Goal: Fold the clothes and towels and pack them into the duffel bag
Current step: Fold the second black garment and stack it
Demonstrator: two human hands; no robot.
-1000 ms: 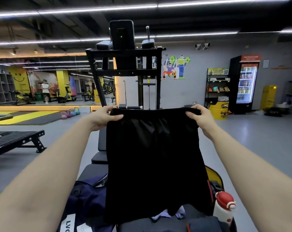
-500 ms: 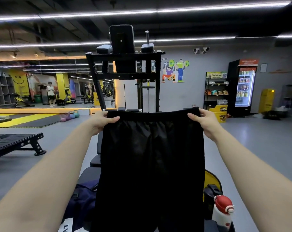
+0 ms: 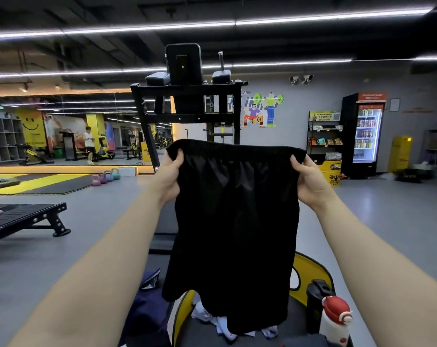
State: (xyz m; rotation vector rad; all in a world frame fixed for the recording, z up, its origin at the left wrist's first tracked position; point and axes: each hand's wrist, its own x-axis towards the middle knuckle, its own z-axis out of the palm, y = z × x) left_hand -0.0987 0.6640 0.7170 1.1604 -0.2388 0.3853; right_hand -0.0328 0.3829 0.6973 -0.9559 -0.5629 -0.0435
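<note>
A person is holding up a pair of black shorts of thin, faintly glossy fabric (image 3: 235,234) by the gathered elastic waistband, arms stretched forward. The left hand (image 3: 168,175) is gripping the waistband's left corner with fingers curled into the cloth; the right hand (image 3: 310,181) is pinching the right corner between thumb and curled fingers. The shorts are hanging flat and roughly rectangular, the waistband puckering into fine vertical ridges and the lower hem sagging unevenly.

Directly below the shorts, a yellow-and-black duffel bag (image 3: 310,274) is lying open, its curved yellow rim showing on either side; the bag's interior is largely hidden behind the hanging fabric. Pale crumpled clothes (image 3: 220,321) are showing beneath the hem, their kind hard to make out. To the lower left of the shorts, a dark navy garment (image 3: 147,311) is lying bunched and partly cut off by the frame edge. To the lower right, a white bottle with a red rounded cap (image 3: 336,319) is standing beside a black bottle (image 3: 315,304), both cropped at the base. Behind the shorts, a black steel gym frame with padded rests (image 3: 187,96) is rising, its lower part concealed.
</note>
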